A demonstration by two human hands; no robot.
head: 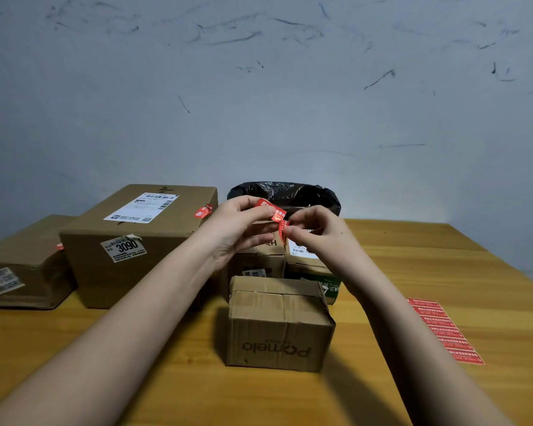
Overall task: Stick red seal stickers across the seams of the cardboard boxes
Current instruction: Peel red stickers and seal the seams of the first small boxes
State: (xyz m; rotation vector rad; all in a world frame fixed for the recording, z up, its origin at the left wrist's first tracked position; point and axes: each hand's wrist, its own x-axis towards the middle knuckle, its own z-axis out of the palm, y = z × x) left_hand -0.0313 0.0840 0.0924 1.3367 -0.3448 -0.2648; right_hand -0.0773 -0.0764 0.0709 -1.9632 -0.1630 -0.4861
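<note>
Wooden table [443, 272], yellow-brown, against a scuffed grey wall [259, 87].

Big cardboard box [130, 241] at back left, with a white shipping label on top, a "3090" label on its near side and a red sticker [203, 211] at its top right edge. Squashed brown box [22, 262] just left of it, touching or nearly so, with a small red scrap [59, 246] where the two meet.

Black bin bag [285, 195] at the back, behind both hands.

Small box [277, 324] marked "Pomelo" upside down, at centre front, its top seam bare. Two more boxes behind it, side by side: a plain brown one [253, 265] and one with a green patch [317, 272], both partly hidden by the hands.

Sheet of red stickers [445, 332] flat on the table, well to the right of the small box.

Left hand [237, 229] raised above the boxes, thumb and fingers clamped on a red seal sticker [271, 209]. Right hand [317, 232] facing it, fingertips pinched on the curled lower end of the same sticker. Sticker in the air between the two hands, touching no box.
</note>
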